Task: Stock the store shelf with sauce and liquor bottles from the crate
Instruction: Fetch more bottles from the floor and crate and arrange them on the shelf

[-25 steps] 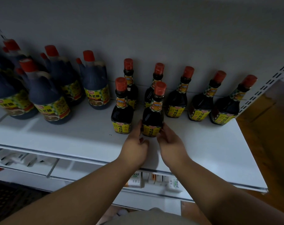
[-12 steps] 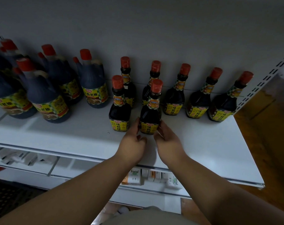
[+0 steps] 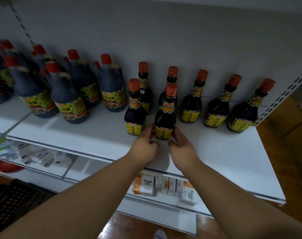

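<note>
A small dark sauce bottle point(image 3: 165, 116) with a red cap and yellow label stands upright on the white shelf point(image 3: 215, 156), in the front row. My left hand point(image 3: 145, 146) touches its lower left side with the fingertips. From the right, my right hand point(image 3: 180, 146) pinches the base at the label. A matching bottle point(image 3: 134, 114) stands just left of it. Behind them a row of several same bottles point(image 3: 215, 107) lines the back wall.
Several large dark sauce jugs point(image 3: 69, 99) with red caps crowd the shelf's left part. A lower shelf holds white "Facial" packs point(image 3: 146, 184). A dark crate point(image 3: 12, 202) sits at the lower left on the floor. The shelf's right end borders a slotted upright point(image 3: 285, 87).
Both hands have stayed at the bottle's base. The bottle has slid slightly back on the shelf, closer to the rear row.
</note>
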